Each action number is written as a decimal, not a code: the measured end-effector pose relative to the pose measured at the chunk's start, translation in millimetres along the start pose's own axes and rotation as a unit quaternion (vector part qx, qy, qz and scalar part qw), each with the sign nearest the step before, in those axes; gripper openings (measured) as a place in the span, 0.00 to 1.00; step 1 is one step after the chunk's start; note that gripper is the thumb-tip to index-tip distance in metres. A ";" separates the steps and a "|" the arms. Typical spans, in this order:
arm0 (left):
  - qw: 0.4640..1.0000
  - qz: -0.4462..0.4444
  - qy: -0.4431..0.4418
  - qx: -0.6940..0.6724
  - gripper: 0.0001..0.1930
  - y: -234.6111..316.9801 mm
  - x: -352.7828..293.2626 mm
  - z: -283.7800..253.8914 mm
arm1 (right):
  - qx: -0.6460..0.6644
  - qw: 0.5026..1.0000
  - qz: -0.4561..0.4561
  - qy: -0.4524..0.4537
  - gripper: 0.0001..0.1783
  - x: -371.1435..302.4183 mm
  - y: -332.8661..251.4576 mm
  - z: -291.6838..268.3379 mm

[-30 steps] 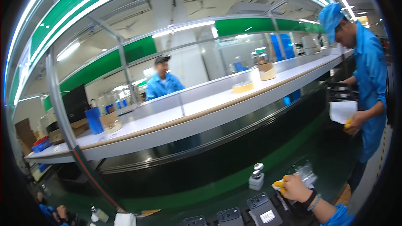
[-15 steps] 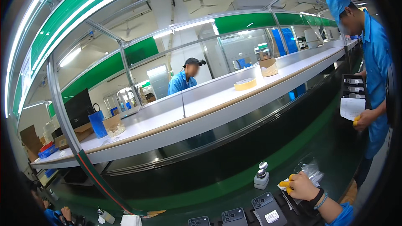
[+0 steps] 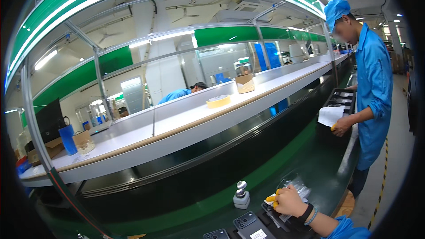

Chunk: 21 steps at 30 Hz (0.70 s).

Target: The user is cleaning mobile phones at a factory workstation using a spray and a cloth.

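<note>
My right hand (image 3: 291, 202), with yellow finger cots on its fingertips, is closed around a white wipe (image 3: 270, 199). It hovers over or rests on a dark tray at the lower right; which one I cannot tell. Clear plastic bags (image 3: 302, 189) lie just beyond my fingers. Left of the hand, a dark grey phone (image 3: 249, 223) with a white label lies back up, camera lenses showing. Part of another phone (image 3: 217, 233) appears at the lower edge. A small grey pump bottle (image 3: 241, 200) with a metal top stands behind the phones. My left hand is out of view.
At the right, a person in blue (image 3: 372, 84) holds a black compartment tray (image 3: 343, 99) and a white sheet (image 3: 331, 116). Across the dark green bench runs a raised white shelf (image 3: 177, 126) with a tape roll (image 3: 218, 102) and cardboard box (image 3: 245, 83). Another person (image 3: 179, 94) bends behind it.
The view has turned right, so the scene sits farther left. The person behind the shelf has bent lower. My right hand keeps its hold on the wipe.
</note>
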<state>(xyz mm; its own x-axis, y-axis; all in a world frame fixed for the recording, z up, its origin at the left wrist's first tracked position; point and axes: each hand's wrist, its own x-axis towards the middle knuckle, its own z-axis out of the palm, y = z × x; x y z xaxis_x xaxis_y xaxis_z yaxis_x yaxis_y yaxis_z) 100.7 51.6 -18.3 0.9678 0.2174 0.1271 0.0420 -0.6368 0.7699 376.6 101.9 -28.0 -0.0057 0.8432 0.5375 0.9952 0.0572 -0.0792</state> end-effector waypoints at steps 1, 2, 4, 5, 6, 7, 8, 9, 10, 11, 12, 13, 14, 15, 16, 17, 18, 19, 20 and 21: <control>1.000 0.012 -0.010 -0.003 0.29 -0.4 -0.3 -0.1 | -0.014 1.000 0.009 0.000 0.08 0.0 -3.2 -7.5; 1.000 0.004 -0.007 0.005 0.29 0.3 -1.2 -0.2 | -0.023 1.000 -0.003 -0.015 0.08 0.3 -6.9 -10.7; 1.000 0.006 0.005 0.008 0.30 -12.3 -3.9 6.5 | 0.010 0.999 -0.043 -0.011 0.08 -0.6 -6.0 -2.3; 1.000 0.007 0.020 0.013 0.29 -15.7 -4.4 8.7 | 0.050 0.996 -0.072 0.007 0.08 -0.6 -2.0 7.1; 0.999 0.010 0.037 0.011 0.29 -18.0 -5.2 13.4 | 0.044 0.997 -0.062 0.005 0.08 1.5 -6.3 1.4; 0.998 0.013 0.055 0.009 0.28 -20.6 -5.1 17.4 | 0.037 0.998 -0.052 0.003 0.08 4.1 -10.3 -3.6; 0.998 0.025 0.057 0.028 0.28 -23.4 -5.5 17.0 | 0.032 0.999 -0.024 -0.002 0.08 5.0 -12.9 -8.3; 0.998 0.039 0.048 0.023 0.28 -25.2 -6.0 18.7 | 0.030 1.000 -0.002 -0.003 0.08 5.9 -13.1 -11.9; 0.998 0.032 0.052 0.024 0.28 -26.8 -7.0 18.8 | 0.015 1.000 0.019 -0.011 0.09 4.9 -11.2 -11.9; 0.998 0.023 0.058 0.025 0.29 -28.3 -7.8 19.2 | 0.006 1.000 0.027 -0.009 0.09 3.7 -10.1 -11.9; 0.998 0.030 0.056 0.020 0.30 -30.1 -7.7 17.6 | 0.020 1.000 0.007 -0.016 0.09 3.0 -10.0 -12.1; 0.998 0.037 0.053 0.019 0.30 -28.4 -7.0 17.2 | 0.038 0.999 -0.019 -0.023 0.10 1.7 -9.1 -8.6; 0.998 0.031 0.051 0.019 0.29 -26.3 -6.9 16.4 | 0.083 0.995 -0.047 -0.014 0.09 -0.1 -6.4 1.7; 0.998 0.024 0.052 0.018 0.29 -25.0 -6.0 16.5 | 0.080 0.996 -0.047 -0.014 0.09 -0.1 -7.4 2.8; 0.998 0.027 0.052 0.018 0.29 -24.8 -5.7 16.8 | 0.112 0.992 -0.044 0.026 0.09 -0.1 -9.6 2.3; 0.998 0.030 0.054 0.018 0.29 -24.1 -5.0 17.4 | 0.145 0.986 -0.041 0.066 0.09 -0.7 -10.3 2.3; 0.998 0.031 0.055 0.018 0.29 -23.8 -5.1 17.8 | 0.152 0.985 0.001 0.079 0.08 -0.6 -9.3 5.0; 0.998 0.032 0.057 0.018 0.29 -23.1 -5.1 18.0 | 0.152 0.985 0.000 0.079 0.08 -0.7 -8.3 4.8; 0.998 0.032 0.058 0.018 0.29 -22.6 -5.2 17.6 | 0.130 0.988 0.006 0.080 0.08 -1.4 -7.0 4.1; 0.997 0.032 0.060 0.017 0.29 -22.5 -5.2 18.3 | 0.108 0.991 0.011 0.079 0.08 -2.2 -6.1 4.3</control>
<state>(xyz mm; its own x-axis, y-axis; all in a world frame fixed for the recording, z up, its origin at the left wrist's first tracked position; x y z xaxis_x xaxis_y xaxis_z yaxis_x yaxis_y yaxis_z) 99.3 51.2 -47.7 0.9318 0.2616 0.2518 -0.0088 -0.6770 0.7360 370.2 101.9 -32.3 0.0476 0.7516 0.6579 0.9505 0.1683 -0.2611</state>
